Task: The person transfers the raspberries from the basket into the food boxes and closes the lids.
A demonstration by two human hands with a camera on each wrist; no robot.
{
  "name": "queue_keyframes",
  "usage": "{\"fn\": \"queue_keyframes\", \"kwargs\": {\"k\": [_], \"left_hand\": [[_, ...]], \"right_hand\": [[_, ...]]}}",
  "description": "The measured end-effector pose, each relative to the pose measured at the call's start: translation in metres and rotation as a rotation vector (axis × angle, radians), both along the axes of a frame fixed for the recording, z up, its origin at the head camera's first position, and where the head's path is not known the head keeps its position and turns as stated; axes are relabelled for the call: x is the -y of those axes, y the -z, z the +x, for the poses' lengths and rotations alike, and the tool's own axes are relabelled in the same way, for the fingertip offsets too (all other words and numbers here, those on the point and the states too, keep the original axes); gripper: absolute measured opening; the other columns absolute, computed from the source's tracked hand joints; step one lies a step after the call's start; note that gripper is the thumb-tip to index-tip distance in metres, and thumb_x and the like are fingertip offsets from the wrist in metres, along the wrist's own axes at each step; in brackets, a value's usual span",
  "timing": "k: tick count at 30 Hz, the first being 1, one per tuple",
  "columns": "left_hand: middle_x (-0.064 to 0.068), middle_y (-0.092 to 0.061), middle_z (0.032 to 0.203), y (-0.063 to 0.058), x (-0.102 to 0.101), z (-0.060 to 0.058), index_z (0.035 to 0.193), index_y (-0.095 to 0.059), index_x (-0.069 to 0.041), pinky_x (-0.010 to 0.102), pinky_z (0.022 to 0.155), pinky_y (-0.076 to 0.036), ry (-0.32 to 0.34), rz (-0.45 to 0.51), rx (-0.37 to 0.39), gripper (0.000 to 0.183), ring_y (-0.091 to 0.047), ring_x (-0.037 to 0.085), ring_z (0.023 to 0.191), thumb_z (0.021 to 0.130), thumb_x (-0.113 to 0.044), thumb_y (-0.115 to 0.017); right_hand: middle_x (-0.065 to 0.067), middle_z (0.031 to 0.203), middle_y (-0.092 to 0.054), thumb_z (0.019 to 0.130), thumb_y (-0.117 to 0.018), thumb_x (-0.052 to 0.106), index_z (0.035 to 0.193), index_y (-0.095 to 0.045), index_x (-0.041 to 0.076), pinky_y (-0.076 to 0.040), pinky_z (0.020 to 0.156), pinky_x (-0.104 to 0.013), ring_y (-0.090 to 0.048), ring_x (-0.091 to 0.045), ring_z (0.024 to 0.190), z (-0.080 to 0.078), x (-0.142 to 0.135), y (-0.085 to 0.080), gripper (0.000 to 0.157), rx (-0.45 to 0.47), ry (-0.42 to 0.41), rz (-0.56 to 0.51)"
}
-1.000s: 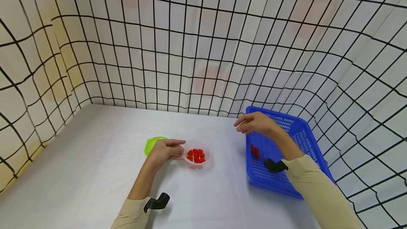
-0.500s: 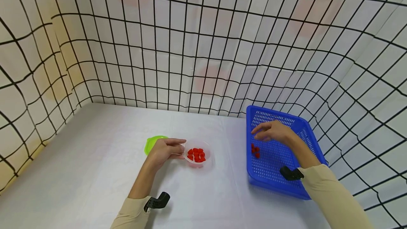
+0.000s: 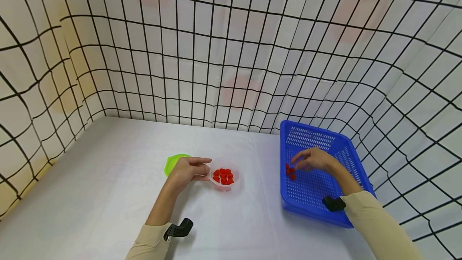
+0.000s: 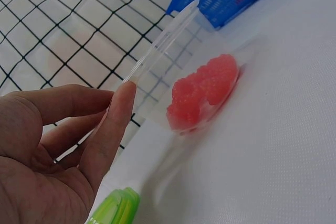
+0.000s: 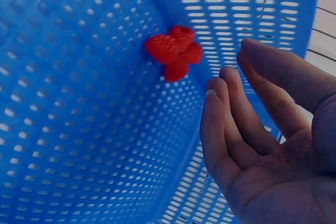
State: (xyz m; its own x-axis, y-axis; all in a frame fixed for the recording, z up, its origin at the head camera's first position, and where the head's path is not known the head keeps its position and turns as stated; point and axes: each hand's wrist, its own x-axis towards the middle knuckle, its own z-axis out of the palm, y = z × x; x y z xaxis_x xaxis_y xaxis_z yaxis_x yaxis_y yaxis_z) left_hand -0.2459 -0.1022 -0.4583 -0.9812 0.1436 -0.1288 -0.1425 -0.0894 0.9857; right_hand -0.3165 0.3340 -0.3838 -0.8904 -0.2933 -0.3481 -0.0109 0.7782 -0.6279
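My left hand (image 3: 184,173) pinches the near-left rim of a clear plastic tub (image 3: 236,167) between thumb and fingers. Several red raspberries (image 4: 202,90) lie on the bottom of the tub, which stands on the white table. Inside the blue basket (image 3: 284,187), my right hand (image 3: 315,159) hovers with fingers loosely bent and nothing between them. Just beyond its fingertips, a small cluster of raspberries (image 5: 176,51) lies in the basket against its left wall. A gap still shows between fingers and fruit in the right wrist view.
A bright green lid (image 3: 171,165) lies on the table (image 3: 108,196) behind my left hand, partly covered by it. Black grid netting (image 3: 216,63) over white cloth closes off the back and both sides, and the basket stands close to the right side.
My right hand has moved right, over the basket's wall, then down toward the raspberries in it. The left hand and the tub have stayed in place.
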Motion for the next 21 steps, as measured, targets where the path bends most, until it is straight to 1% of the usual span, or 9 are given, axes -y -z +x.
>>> {"fn": "queue_keyframes", "kwargs": {"k": [3,4,7,10,11,15,21], "left_hand": [[0.022,-0.072,0.103,0.0,0.0,0.0,0.123,-0.068,0.009,0.033,0.076,-0.065,-0.001,-0.001,0.0,0.032,-0.072,0.018,0.077,0.092,0.002,-0.067],[0.022,-0.072,0.102,0.0,0.0,0.0,0.123,-0.068,0.009,0.033,0.076,-0.065,-0.001,-0.002,-0.001,0.032,-0.072,0.018,0.076,0.092,0.002,-0.067],[0.021,-0.072,0.1,0.0,0.0,0.0,0.123,-0.068,0.008,0.033,0.076,-0.065,0.0,-0.005,-0.001,0.032,-0.072,0.018,0.076,0.092,0.002,-0.067],[0.019,-0.072,0.099,-0.001,0.0,0.001,0.123,-0.068,0.008,0.033,0.076,-0.065,0.0,-0.008,-0.001,0.032,-0.072,0.018,0.076,0.092,0.002,-0.067],[0.019,-0.072,0.099,0.0,0.0,0.0,0.123,-0.068,0.008,0.033,0.076,-0.065,-0.001,-0.006,-0.001,0.032,-0.071,0.018,0.076,0.092,0.002,-0.067],[0.022,-0.072,0.101,0.0,0.0,0.0,0.123,-0.068,0.008,0.033,0.076,-0.065,-0.002,-0.002,-0.002,0.032,-0.071,0.019,0.076,0.092,0.003,-0.067],[0.022,-0.072,0.102,0.002,0.0,-0.001,0.122,-0.069,0.007,0.033,0.076,-0.065,-0.009,-0.007,0.008,0.031,-0.072,0.02,0.076,0.092,0.002,-0.067]], "right_hand": [[-0.015,0.116,-0.073,0.092,-0.073,0.014,0.117,-0.074,0.003,-0.06,0.093,-0.049,-0.07,-0.028,0.103,-0.001,-0.002,0.005,0.027,0.015,0.016,0.022],[-0.014,0.115,-0.073,0.092,-0.073,0.014,0.117,-0.074,0.003,-0.06,0.092,-0.048,-0.07,-0.027,0.102,-0.002,-0.002,0.006,0.027,0.014,0.009,0.034],[-0.013,0.11,-0.075,0.089,-0.075,0.013,0.113,-0.076,0.004,-0.061,0.09,-0.048,-0.072,-0.027,0.099,-0.003,-0.004,0.01,0.025,0.02,0.019,0.051],[-0.014,0.108,-0.076,0.088,-0.076,0.012,0.111,-0.076,0.004,-0.062,0.087,-0.046,-0.072,-0.026,0.096,-0.004,-0.004,0.014,0.025,0.024,0.011,0.071],[-0.013,0.107,-0.076,0.087,-0.077,0.011,0.11,-0.077,0.004,-0.063,0.086,-0.045,-0.071,-0.025,0.096,-0.004,-0.004,0.015,0.024,0.03,0.021,0.075],[-0.013,0.107,-0.074,0.085,-0.077,0.009,0.106,-0.078,0.005,-0.063,0.082,-0.041,-0.068,-0.022,0.093,-0.005,-0.002,0.02,0.021,0.042,0.029,0.088],[-0.015,0.109,-0.071,0.085,-0.077,0.008,0.104,-0.078,0.005,-0.063,0.078,-0.037,-0.066,-0.023,0.091,-0.004,0.0,0.026,0.019,0.054,0.046,0.101]]}}
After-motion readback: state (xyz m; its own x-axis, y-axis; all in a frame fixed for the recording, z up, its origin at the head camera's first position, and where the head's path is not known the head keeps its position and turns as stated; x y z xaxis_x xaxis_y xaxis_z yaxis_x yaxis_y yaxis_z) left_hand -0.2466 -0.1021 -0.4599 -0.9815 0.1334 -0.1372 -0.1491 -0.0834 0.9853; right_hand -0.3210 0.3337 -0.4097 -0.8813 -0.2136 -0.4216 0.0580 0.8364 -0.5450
